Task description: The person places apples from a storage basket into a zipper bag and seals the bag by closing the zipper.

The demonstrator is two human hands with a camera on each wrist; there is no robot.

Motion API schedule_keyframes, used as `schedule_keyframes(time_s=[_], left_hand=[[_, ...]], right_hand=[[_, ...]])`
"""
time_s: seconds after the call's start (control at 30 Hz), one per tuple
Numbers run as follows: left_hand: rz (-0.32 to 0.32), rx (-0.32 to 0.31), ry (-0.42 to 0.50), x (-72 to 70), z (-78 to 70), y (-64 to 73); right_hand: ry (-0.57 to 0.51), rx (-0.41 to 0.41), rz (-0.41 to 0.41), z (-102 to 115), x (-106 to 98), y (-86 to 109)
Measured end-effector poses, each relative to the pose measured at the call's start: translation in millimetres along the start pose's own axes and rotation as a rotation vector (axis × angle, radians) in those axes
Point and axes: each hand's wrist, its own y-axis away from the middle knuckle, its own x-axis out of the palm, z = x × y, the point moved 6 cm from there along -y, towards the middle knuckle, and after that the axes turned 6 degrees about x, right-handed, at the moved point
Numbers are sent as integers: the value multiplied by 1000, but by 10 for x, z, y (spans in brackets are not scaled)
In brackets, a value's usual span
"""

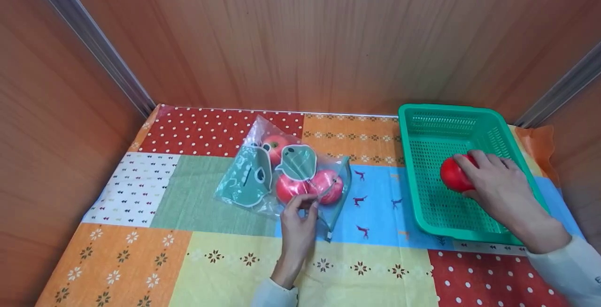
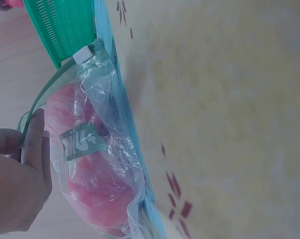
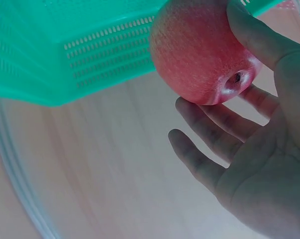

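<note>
My right hand grips a red apple between thumb and fingers, over the green plastic basket. In the right wrist view, the hollow at one end of the apple faces the palm. At the middle of the table lies a clear zip bag with green cartoon prints, holding three red apples. My left hand pinches the bag near its mouth. Seen from the left wrist, the green zip strip runs up to the fingers, and a white slider sits at its far end.
A patchwork tablecloth covers the table. Wooden panels enclose the back and both sides. The basket stands at the right, close to the back panel, with an orange flap of cloth beside it.
</note>
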Motion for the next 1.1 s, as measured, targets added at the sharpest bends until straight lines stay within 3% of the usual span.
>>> schedule_keyframes(time_s=[0.4, 0.67, 1.1], left_hand=[[6, -7, -10, 8, -1, -1], [-10, 24, -36, 11, -7, -11], [0, -3, -43, 5, -23, -13]], right_hand=[[19, -8, -21, 220, -180, -33], [25, -29, -47, 409, -245, -83], [-1, -70, -31, 839, -150, -170]])
